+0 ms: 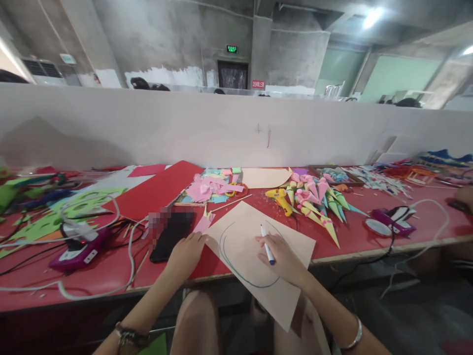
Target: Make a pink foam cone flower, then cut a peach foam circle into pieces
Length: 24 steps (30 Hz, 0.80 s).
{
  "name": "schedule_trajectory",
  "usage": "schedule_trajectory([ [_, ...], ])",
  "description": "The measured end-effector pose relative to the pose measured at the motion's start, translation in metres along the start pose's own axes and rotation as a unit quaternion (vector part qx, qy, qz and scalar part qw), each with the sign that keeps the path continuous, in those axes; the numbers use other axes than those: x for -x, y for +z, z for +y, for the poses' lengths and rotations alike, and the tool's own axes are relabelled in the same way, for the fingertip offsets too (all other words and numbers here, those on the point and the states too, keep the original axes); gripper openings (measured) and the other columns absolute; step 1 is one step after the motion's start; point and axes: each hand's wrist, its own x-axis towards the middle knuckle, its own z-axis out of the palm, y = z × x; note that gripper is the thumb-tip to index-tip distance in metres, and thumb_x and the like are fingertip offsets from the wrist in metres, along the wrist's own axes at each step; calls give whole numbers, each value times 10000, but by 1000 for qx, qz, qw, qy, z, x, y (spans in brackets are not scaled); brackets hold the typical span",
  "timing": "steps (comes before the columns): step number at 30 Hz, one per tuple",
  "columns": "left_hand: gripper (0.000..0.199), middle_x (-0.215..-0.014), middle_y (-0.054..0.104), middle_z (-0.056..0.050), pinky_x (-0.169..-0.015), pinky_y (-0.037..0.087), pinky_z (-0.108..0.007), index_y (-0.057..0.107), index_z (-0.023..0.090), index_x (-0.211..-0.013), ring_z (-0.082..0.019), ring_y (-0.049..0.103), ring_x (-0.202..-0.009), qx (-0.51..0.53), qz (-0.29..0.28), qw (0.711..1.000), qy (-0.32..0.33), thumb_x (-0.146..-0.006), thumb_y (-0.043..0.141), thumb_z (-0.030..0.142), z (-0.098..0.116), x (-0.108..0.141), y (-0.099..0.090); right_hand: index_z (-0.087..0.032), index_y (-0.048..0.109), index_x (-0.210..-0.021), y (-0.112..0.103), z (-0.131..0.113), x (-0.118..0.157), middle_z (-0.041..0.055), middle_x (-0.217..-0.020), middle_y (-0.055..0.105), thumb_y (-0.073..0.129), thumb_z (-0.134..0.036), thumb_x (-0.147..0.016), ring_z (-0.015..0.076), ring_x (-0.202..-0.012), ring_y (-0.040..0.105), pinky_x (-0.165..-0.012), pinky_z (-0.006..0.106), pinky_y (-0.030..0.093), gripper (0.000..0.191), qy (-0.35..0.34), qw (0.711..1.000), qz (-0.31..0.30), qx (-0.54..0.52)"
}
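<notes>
Paper [246, 246] lies low in the middle of the frame, with round lines [254, 286] on it. The right hand [279, 257] has fingers wrapped on a pen [269, 253]. The left hand [187, 254] is at the paper's left corner; I can't tell if its fingers pinch.

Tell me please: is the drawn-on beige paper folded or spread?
Spread: the beige paper shows corners wide apart, one overhanging the table.

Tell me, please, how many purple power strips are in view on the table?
2. One lies on the table to the left of the left hand; the other is right of the cones. More may be hidden under the clutter.
</notes>
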Motion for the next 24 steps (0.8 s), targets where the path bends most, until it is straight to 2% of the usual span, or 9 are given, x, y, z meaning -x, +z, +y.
schedule_trajectory([
  [5, 374, -1009, 604, -124, -735, 446, -338, 582, 141, -1073, -224, 588, -900, -53, -19, 998, -10, -810, 333, 47, -12, -10, -2, -225, 469, -1084, -2, 4, 1, 56, -988, 590, 524, -205, -791, 229, -991, 503, -918, 421, 349, 298, -4, 1000, -10, -1],
  [9, 419, -1080, 579, -149, -730, 446, -335, 532, 132, -1153, -223, 589, -927, -66, -21, 997, -18, -810, 313, 33, -14, -17, 0, -224, 459, -1127, -7, 8, 4, 53, -960, 584, 507, -200, -797, 221, -969, 506, -903, 413, 363, 335, -5, 1000, -24, -15],
  [13, 441, -1119, 575, -152, -704, 448, -333, 535, 128, -1141, -215, 614, -879, -75, -26, 997, -26, -803, 279, 5, -15, -28, -1, -225, 493, -1050, -12, 13, 6, 58, -988, 600, 522, -175, -775, 225, -978, 495, -897, 408, 365, 281, -17, 999, -31, -38],
  [21, 344, -1003, 626, -166, -690, 453, -340, 571, 70, -1040, -218, 629, -832, -85, -30, 995, -36, -806, 327, 4, -25, -66, -1, -222, 489, -925, -24, 15, 7, 60, -1072, 600, 529, -145, -751, 210, -1022, 497, -935, 404, 327, 194, -32, 995, -56, -74],
  [24, 225, -986, 621, -108, -751, 471, -369, 564, 93, -1023, -186, 606, -850, -91, -34, 995, -38, -849, 430, 143, -33, -80, 1, -225, 473, -905, -24, 15, 8, 62, -1063, 597, 531, -139, -734, 213, -1022, 493, -927, 397, 337, 200, -26, 995, -57, -78],
])
